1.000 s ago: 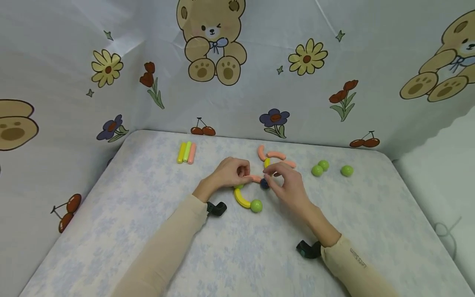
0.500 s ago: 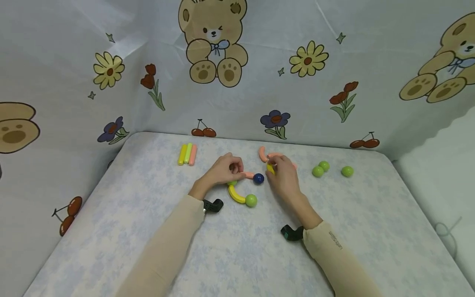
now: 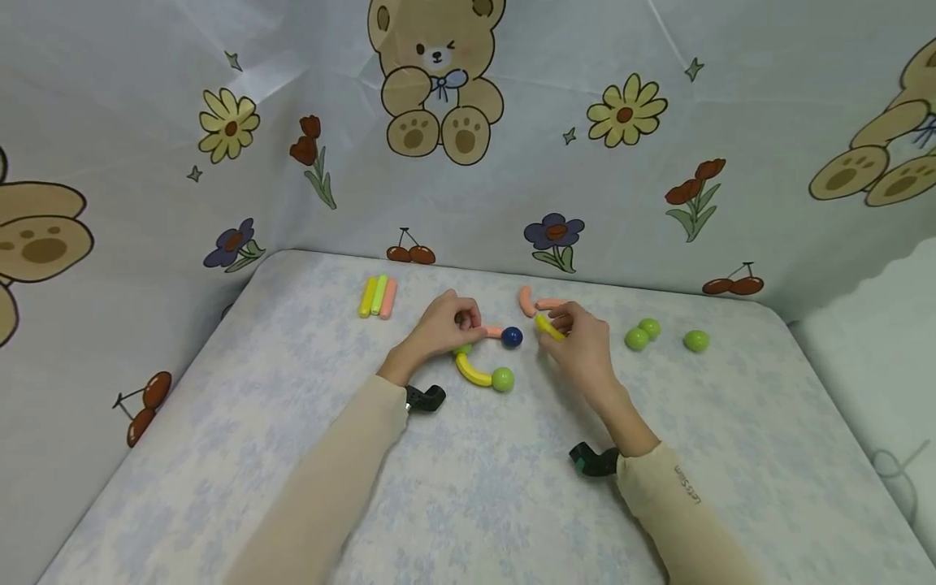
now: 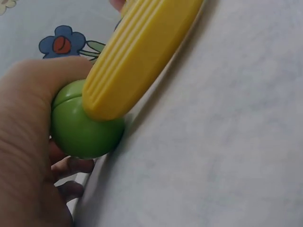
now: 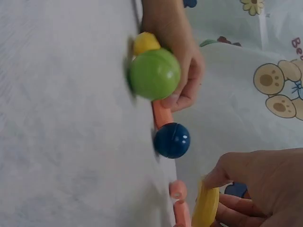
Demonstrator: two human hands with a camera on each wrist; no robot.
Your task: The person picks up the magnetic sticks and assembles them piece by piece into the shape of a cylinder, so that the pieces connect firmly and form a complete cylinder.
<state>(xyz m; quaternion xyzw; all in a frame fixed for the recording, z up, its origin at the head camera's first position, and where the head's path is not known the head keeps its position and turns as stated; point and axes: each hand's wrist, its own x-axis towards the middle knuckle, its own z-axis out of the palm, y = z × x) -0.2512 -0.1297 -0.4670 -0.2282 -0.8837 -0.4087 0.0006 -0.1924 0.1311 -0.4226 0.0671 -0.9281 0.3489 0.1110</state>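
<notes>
My left hand (image 3: 446, 325) pinches a pink stick (image 3: 493, 332) whose far end meets a dark blue ball (image 3: 512, 336). Beneath that hand is a green ball (image 4: 85, 125), mostly hidden in the head view, with a curved yellow stick (image 3: 472, 371) joined to it. Another green ball (image 3: 503, 379) sits at the yellow stick's other end. My right hand (image 3: 582, 345) holds a second curved yellow stick (image 5: 206, 204) between thumb and fingers, to the right of the blue ball and apart from it.
Curved pink sticks (image 3: 526, 301) lie just behind the right hand. Several loose green balls (image 3: 697, 340) are at the right. Straight yellow, light green and pink sticks (image 3: 388, 299) lie side by side at the back left. A bear-print cloth wall (image 3: 307, 65) rises behind the table.
My right hand has left the blue ball, reached the curved yellow stick at the back and taken hold of it. My left hand keeps its grip on the pink stick.
</notes>
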